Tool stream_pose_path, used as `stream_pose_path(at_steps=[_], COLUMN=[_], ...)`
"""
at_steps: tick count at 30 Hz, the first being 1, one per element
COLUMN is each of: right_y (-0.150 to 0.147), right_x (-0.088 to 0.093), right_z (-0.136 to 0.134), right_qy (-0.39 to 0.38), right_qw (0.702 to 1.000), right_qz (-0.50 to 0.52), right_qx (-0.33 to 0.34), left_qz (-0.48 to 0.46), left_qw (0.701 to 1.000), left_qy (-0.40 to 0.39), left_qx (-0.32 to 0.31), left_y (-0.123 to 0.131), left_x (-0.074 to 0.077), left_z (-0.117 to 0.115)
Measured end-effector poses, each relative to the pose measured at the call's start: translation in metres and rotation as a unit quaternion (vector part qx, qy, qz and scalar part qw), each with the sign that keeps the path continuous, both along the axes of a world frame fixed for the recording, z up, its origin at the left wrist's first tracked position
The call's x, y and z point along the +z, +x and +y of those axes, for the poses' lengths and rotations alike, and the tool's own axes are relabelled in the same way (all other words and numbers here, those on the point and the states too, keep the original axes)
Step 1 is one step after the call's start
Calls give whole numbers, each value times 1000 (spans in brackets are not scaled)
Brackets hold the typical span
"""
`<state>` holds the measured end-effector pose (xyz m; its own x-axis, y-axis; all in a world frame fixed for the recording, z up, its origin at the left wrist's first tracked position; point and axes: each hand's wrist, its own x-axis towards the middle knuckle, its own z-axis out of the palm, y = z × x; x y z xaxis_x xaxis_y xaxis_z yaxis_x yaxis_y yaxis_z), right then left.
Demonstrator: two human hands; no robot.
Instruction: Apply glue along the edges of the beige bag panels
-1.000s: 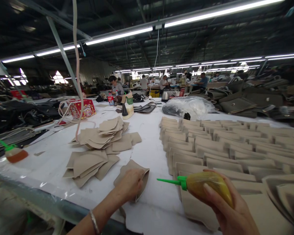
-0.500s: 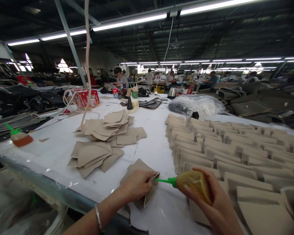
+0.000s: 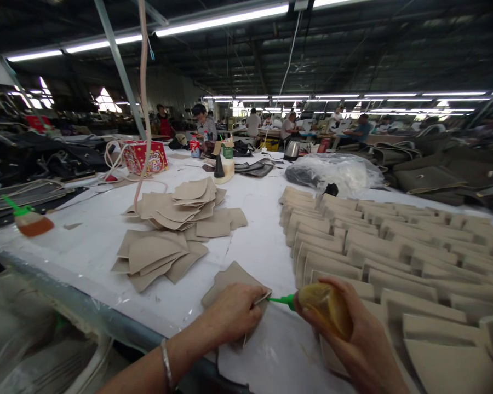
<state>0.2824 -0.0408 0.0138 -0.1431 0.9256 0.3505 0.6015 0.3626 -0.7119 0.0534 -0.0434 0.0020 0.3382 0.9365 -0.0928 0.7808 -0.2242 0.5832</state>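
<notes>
My left hand (image 3: 238, 312) is closed on a beige leather piece (image 3: 230, 277) near the table's front edge, its fingers at the piece's right corner. My right hand (image 3: 353, 328) is wrapped round a glue bottle (image 3: 324, 307) of clear plastic with yellowish-brown liquid inside. The bottle lies on its side, its green nozzle (image 3: 280, 300) pointing left. The nozzle's tip is at the corner of the leather piece; whether it touches cannot be made out. My left palm hides part of the piece.
Loose beige pieces (image 3: 158, 254) lie stacked left of centre. Rows of folded beige pieces (image 3: 353, 246) cover the right side. A second green-tipped bottle (image 3: 33, 221) lies far left. Behind are a red box (image 3: 156, 157), a plastic bag (image 3: 345, 172) and a kettle (image 3: 291, 150). People work farther back.
The leather piece's corner, spread apart before, now looks flatter under my left fingers. My left hand and the nozzle have shifted slightly right. The view has turned a little.
</notes>
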Motion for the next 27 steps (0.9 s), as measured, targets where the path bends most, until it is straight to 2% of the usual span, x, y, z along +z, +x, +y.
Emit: stream_pose_path(at_steps=[4, 8, 11, 15, 19, 24, 27], right_y=[1, 3, 3, 3, 3, 5, 6], right_x=[3, 5, 6, 2, -2, -2, -3], right_z=[0, -2, 0, 0, -3, -1, -2], right_qy=[-1, -56, -64, -61, -105, -41, -24], right_qw=[1000, 998, 996, 996, 990, 996, 998], right_qz=[8, 34, 53, 56, 90, 67, 52], right_qx=[-21, -6, -10, -33, -8, -41, -32], left_qz=[12, 14, 1, -11, -8, -4, -8], left_qw=[1000, 1000, 1000, 1000, 1000, 1000, 1000], left_qy=[-3, -4, 1, 10, 14, 9, 11], left_qx=[-6, -11, -12, -10, -6, 4, 0], left_y=[1, 1, 0, -1, -2, -1, -1], left_x=[-1, 0, 0, 0, 1, 3, 3], left_z=[2, 2, 2, 2, 1, -1, -1])
